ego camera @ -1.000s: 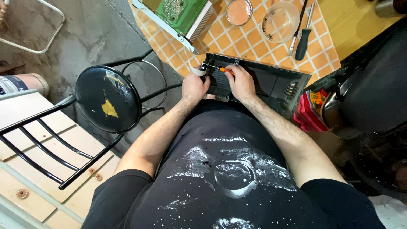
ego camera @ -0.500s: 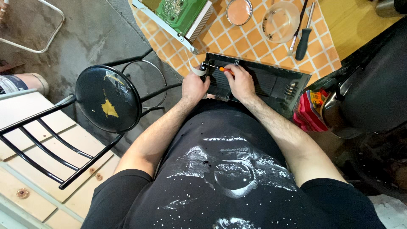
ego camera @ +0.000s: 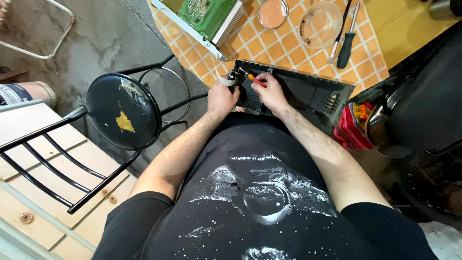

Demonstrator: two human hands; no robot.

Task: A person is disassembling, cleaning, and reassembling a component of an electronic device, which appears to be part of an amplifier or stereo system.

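Black plastic makes up the flat panel (ego camera: 308, 94) I am working on; it lies on the checked orange tablecloth (ego camera: 269, 41) at the table's near edge, just in front of my body. My left hand (ego camera: 222, 98) clamps the panel's left end, thumb near a small dark fitting (ego camera: 236, 77) at its corner. My right hand (ego camera: 270, 91) is closed around a small screwdriver with an orange handle (ego camera: 255, 80), its tip aimed at that fitting. Whether the tip is seated in a screw head I cannot tell; the spot is too small and partly covered by my fingers.

Findings for doing this step well:
- I keep the left hand pressing the panel flat, since its near edge sits at the table's rim and could tip toward my lap.
- I hold the driver in line with the screw, not slanted, so the tip does not slip and scar the plastic.
- I turn from the fingertips with light downward pressure.

Nearby: a green circuit board (ego camera: 204, 12) at the table's far left, two shallow dishes (ego camera: 320, 24) suited to loose screws, and two longer tools (ego camera: 344, 36) at the right. A black stool (ego camera: 122, 110) stands to my left.
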